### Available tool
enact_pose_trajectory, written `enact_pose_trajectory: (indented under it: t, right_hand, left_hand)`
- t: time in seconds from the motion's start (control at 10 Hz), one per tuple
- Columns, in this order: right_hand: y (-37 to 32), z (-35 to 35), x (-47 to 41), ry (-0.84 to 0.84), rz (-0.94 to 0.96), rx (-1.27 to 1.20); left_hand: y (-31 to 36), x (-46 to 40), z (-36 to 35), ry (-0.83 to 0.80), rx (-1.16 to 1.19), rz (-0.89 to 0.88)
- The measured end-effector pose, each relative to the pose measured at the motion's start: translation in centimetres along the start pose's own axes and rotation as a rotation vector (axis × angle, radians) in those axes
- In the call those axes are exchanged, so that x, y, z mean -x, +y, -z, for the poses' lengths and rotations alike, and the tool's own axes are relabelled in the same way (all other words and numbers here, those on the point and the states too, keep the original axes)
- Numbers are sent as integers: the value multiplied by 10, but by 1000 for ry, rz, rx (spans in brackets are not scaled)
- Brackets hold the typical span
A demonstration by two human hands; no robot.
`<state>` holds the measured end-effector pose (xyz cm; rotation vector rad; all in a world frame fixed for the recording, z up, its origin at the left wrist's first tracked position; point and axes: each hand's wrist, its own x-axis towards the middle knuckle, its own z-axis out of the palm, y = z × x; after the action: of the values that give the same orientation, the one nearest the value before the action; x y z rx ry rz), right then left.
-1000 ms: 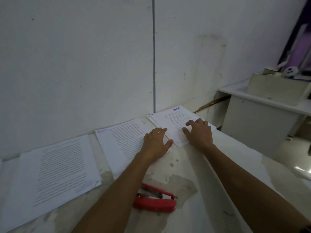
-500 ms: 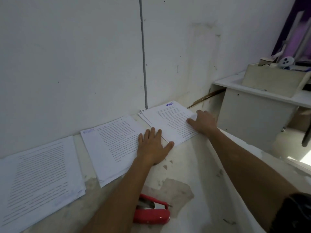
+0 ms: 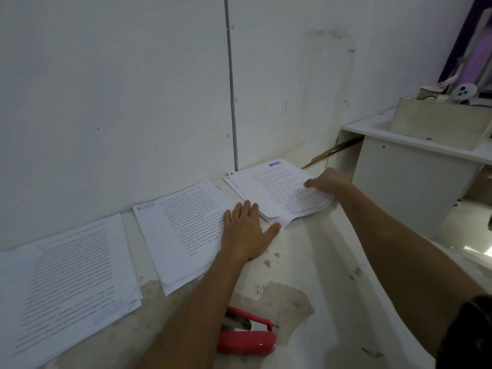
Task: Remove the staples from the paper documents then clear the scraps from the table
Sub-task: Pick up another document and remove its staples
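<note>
Under the left hand (image 3: 243,233), flat with fingers straight, lies the middle document (image 3: 183,230) on the counter (image 3: 332,275); the right hand (image 3: 328,181) grips the right document (image 3: 277,190), lifting its edge.

dim, cool light | glare on floor (image 3: 476,249) at right | soft focus | wide-angle bowing at edges
</note>
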<state>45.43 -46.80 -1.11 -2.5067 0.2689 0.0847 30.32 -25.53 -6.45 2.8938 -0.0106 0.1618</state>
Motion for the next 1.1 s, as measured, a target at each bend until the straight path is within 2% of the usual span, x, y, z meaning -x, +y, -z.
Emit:
enact_pose_trajectory:
  t: [0.3, 0.4, 0.5, 0.6, 0.7, 0.9, 1.0, 1.1]
  right_hand:
    - [-6, 5, 6, -21, 24, 37]
    - [-3, 7, 7, -86, -31, -74]
    - [4, 7, 12, -114, 1, -111]
    - [15, 4, 20, -70, 110, -248]
    - [27, 2, 35, -24, 173, -509]
    - [34, 21, 80, 7, 317, -833]
    - [31, 26, 106, -42, 381, -960]
    - [23, 29, 140, -120, 443, -1052]
  left_hand:
    - [0, -1, -1, 2, -16, -1]
    - [0, -1, -2, 15, -20, -8]
    - [0, -1, -3, 26, -9, -7]
    - [-1, -1, -3, 45, 21, -1]
    - [-2, 2, 1, 38, 106, -13]
    - [2, 9, 41, 55, 688, 92]
    - [7, 19, 64, 66, 928, 162]
    - [10, 39, 90, 156, 1092, 197]
